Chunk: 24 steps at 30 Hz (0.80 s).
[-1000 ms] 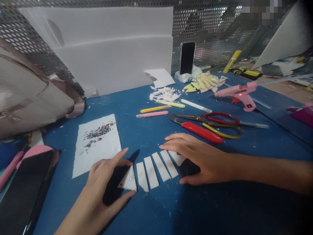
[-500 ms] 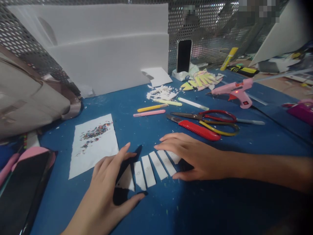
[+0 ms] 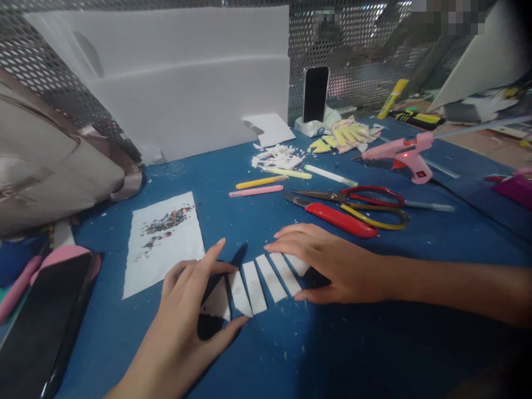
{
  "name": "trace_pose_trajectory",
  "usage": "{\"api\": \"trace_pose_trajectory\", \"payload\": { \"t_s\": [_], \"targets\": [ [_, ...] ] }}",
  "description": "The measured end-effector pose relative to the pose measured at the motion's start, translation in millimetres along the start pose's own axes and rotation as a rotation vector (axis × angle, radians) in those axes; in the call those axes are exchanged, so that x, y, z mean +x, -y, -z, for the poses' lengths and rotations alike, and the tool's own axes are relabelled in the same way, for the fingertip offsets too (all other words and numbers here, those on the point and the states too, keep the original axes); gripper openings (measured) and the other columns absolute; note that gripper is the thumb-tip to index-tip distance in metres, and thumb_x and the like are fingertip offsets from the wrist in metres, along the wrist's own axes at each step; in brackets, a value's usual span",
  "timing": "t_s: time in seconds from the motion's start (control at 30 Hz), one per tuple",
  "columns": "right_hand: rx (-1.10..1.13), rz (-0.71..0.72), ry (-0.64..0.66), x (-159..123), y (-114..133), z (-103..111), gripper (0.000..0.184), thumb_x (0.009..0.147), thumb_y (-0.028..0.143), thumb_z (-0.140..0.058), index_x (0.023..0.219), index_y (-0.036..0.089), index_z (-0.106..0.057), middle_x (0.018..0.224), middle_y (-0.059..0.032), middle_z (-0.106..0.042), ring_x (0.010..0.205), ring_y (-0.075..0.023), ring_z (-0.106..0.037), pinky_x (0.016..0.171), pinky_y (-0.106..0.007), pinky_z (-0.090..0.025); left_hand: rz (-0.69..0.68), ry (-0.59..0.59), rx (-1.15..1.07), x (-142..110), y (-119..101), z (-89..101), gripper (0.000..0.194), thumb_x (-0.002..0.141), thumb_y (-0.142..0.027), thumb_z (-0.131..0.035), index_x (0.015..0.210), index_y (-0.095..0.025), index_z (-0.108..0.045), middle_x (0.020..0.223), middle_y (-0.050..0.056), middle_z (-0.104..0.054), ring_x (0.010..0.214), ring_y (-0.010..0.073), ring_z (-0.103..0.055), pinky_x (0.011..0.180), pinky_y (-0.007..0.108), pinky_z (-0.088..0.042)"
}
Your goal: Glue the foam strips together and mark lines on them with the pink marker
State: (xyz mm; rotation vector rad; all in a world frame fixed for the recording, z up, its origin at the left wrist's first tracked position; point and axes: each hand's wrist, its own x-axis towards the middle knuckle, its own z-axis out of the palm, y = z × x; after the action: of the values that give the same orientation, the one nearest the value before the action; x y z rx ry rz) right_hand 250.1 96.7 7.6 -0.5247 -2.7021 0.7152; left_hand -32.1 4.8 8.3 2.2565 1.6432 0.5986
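Observation:
Several white strips (image 3: 271,279), with small clear dots on some, lie side by side in a slight arc on the blue table. My left hand (image 3: 189,302) curves around the left end of the row. Its thumb touches the lower end of a white strip (image 3: 240,295), and a fingertip meets that strip's upper end. A wider white piece (image 3: 218,301) lies partly under this palm. Over the right end is my right hand (image 3: 324,263), fingers spread and thumb near the lower end of a strip. It partly covers the last white piece (image 3: 297,265).
Left lies a white sheet (image 3: 137,271) with multicoloured bits. Behind my right hand are a red utility knife (image 3: 341,219), scissors (image 3: 374,194) and a pink glue gun (image 3: 415,155) with its light on. Felt pens (image 3: 260,182) and white scraps (image 3: 278,157) lie farther back. A phone (image 3: 45,327) is at left.
My left thumb and fingers have closed in on the second strip from the left, whose lower end has shifted slightly up and right. My right hand has hardly moved.

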Motion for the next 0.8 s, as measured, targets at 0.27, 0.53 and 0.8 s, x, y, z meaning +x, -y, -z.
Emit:
{"api": "trace_pose_trajectory", "payload": {
  "t_s": [0.27,0.53,0.8],
  "targets": [
    [-0.005,-0.001,-0.006,-1,-1,-1,0.069,0.092,0.047,-0.06,0.149,0.017,-0.035,0.143,-0.0158,-0.05,0.136,-0.0287,-0.038,0.112,-0.051,-0.033,-0.002,-0.004,-0.004,-1,3,-1.7,0.072,0.092,-0.038,-0.057,0.153,-0.034,-0.02,0.118,0.005,-0.065,0.115,0.0294,-0.053,0.099,0.05,-0.041],
    [-0.019,0.003,-0.009,2,0,-2,0.068,0.092,0.048,-0.061,0.146,0.015,-0.037,0.143,-0.0157,-0.05,0.136,-0.0278,-0.038,0.111,-0.048,-0.034,-0.037,0.016,0.074,3,-3,-3.4,0.09,0.086,-0.038,-0.066,0.155,-0.031,-0.009,0.121,0.006,-0.064,0.111,0.0312,-0.051,0.102,0.053,-0.033],
    [-0.043,0.009,-0.005,2,0,-3,0.067,0.092,0.047,-0.06,0.147,0.014,-0.037,0.145,-0.0152,-0.049,0.137,-0.0273,-0.036,0.113,-0.048,-0.031,-0.05,0.032,0.095,2,-7,-2.5,0.081,0.091,-0.032,-0.058,0.155,-0.027,-0.008,0.122,0.007,-0.062,0.111,0.0293,-0.049,0.103,0.051,-0.03]
  ]
}}
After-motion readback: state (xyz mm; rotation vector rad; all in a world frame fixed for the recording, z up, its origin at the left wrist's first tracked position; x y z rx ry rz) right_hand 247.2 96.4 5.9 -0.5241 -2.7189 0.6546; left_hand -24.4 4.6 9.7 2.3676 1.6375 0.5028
